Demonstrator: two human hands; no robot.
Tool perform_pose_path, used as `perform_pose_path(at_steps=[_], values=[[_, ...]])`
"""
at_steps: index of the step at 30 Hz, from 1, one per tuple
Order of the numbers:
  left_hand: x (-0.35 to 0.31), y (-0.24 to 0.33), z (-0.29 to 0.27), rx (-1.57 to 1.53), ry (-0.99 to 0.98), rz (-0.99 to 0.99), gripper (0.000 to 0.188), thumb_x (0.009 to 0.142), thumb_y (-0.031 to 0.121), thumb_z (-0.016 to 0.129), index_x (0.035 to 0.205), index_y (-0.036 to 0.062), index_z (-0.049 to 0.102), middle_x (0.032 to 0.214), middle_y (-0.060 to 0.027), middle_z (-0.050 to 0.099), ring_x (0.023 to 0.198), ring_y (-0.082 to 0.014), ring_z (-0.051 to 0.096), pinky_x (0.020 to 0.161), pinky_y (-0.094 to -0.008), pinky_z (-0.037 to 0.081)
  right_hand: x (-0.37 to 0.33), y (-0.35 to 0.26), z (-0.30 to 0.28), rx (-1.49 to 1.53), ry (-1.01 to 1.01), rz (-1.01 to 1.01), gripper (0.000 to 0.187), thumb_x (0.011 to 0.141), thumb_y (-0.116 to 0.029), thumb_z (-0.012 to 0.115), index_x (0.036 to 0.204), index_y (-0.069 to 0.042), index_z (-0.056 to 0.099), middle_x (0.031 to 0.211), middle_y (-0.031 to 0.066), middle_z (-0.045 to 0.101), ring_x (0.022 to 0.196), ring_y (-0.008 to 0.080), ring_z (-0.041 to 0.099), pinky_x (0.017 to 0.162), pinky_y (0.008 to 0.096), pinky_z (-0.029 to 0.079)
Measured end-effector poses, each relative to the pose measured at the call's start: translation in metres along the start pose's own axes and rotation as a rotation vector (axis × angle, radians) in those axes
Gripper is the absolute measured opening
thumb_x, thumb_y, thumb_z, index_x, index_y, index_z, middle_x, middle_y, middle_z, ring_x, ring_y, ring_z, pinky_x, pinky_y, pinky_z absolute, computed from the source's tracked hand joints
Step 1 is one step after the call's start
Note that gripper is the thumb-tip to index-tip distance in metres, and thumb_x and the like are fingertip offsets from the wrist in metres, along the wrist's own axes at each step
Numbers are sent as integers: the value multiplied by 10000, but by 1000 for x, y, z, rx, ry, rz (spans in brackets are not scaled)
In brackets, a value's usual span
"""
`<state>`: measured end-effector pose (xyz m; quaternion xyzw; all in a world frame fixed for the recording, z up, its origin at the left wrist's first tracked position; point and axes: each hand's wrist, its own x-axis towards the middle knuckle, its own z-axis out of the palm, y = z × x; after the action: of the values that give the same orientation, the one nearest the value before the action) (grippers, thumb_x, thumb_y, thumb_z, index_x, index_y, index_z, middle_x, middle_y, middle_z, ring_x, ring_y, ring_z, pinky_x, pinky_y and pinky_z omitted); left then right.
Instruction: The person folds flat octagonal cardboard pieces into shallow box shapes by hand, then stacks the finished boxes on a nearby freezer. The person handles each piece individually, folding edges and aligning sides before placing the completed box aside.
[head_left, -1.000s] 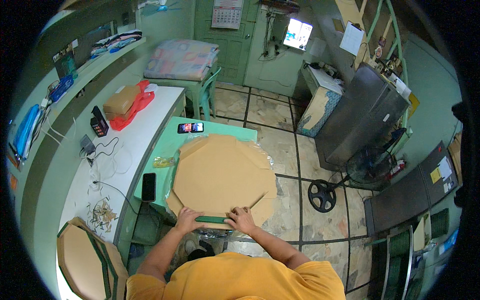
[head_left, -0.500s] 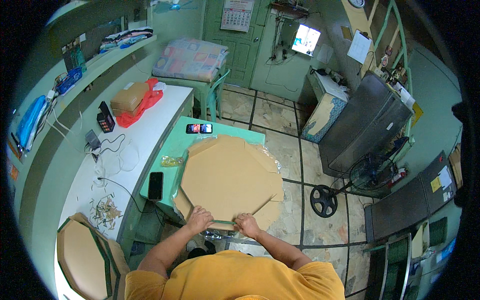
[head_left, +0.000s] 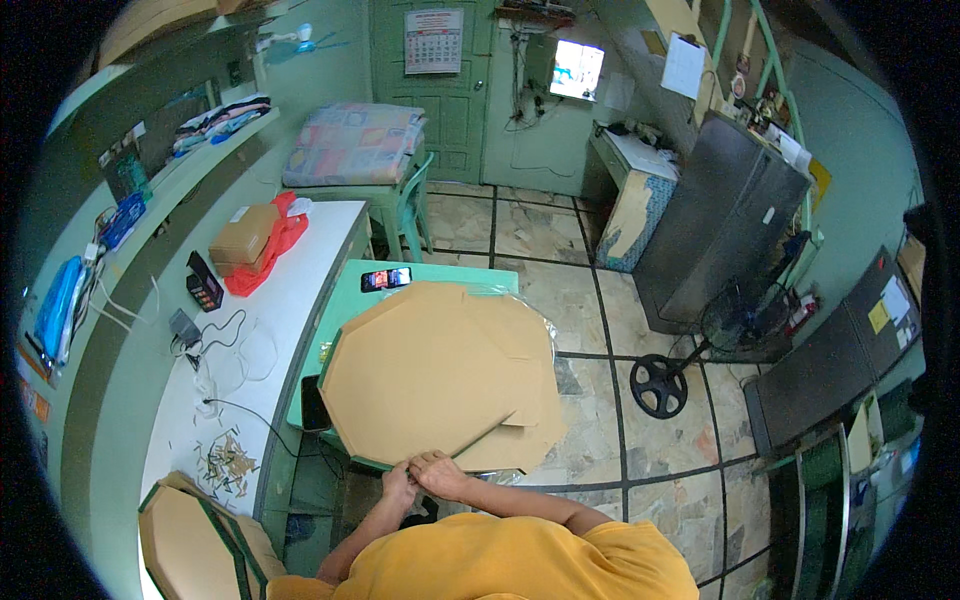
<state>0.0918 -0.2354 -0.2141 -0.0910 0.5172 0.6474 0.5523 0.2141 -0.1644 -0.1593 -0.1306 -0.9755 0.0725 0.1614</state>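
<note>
A large octagonal cardboard panel (head_left: 420, 370) lies over a green table (head_left: 470, 274), with further cardboard layers showing under it on the right. Dark green edging lines its near left side, and a dark green strip (head_left: 480, 437) runs slantwise at its near right. My left hand (head_left: 399, 482) is closed on the panel's near edge, fingers partly hidden. Right beside it, touching or nearly so, my right hand (head_left: 440, 474) has its fingers bent over the same edge. Whether a small piece sits between the hands, I cannot tell.
A phone (head_left: 386, 279) lies at the table's far end; another phone (head_left: 315, 404) is partly under the panel. On the white counter (head_left: 300, 290) are small scraps (head_left: 229, 465), cables, a box (head_left: 244, 236) and green-edged cardboard octagons (head_left: 190, 540). A fan (head_left: 660, 386) stands right.
The panel has turned and shifted left, partly covering the nearer phone. My hands, apart on the near edge before, have come together. The whole view has shifted slightly.
</note>
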Motion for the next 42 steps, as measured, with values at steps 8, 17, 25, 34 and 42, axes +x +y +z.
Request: perform_pose_path(at_steps=[8, 17, 25, 34, 42], values=[[-26, 54, -43, 103, -202, 180, 483, 909, 49, 505, 1352, 49, 314, 1286, -166, 468, 1130, -344, 542, 845, -497, 525, -22, 127, -150, -54, 644, 581, 676, 801, -378, 677, 1323, -13, 450, 1318, 239, 461, 1232, 388, 426, 1011, 524, 324], [-32, 109, -12, 572, -77, 360, 477, 846, 20, 564, 1270, -1, 347, 1150, -157, 541, 929, -287, 635, 633, -394, 574, -59, 162, -210, 1542, 372, 743, 471, 880, -229, 632, 1257, 32, 524, 1116, 107, 637, 962, 202, 621, 839, 336, 497], [-53, 141, -26, 688, 219, 454, 396, 786, 58, 582, 1149, -9, 440, 960, -139, 588, 661, -214, 602, 453, -298, 437, -41, 142, -190, 1472, 409, 713, 379, 915, -167, 567, 1223, 50, 520, 1089, 139, 640, 963, 224, 621, 844, 340, 492], [-54, 170, -119, 471, 260, 697, 310, 845, 134, 580, 1073, -72, 539, 926, -116, 618, 791, -222, 609, 654, -359, 472, 59, 72, -138, 1671, 447, 915, 343, 887, -95, 571, 1186, 63, 519, 1050, 159, 630, 945, 255, 607, 851, 411, 481], [-65, 279, -231, 818, 807, 878, 617, 919, 510, 504, 997, -88, 638, 930, -274, 657, 902, -394, 623, 815, -451, 453, 188, -10, -59, 1572, 432, 860, 448, 827, -191, 672, 1124, 70, 461, 1023, 164, 602, 954, 250, 575, 920, 412, 432]])
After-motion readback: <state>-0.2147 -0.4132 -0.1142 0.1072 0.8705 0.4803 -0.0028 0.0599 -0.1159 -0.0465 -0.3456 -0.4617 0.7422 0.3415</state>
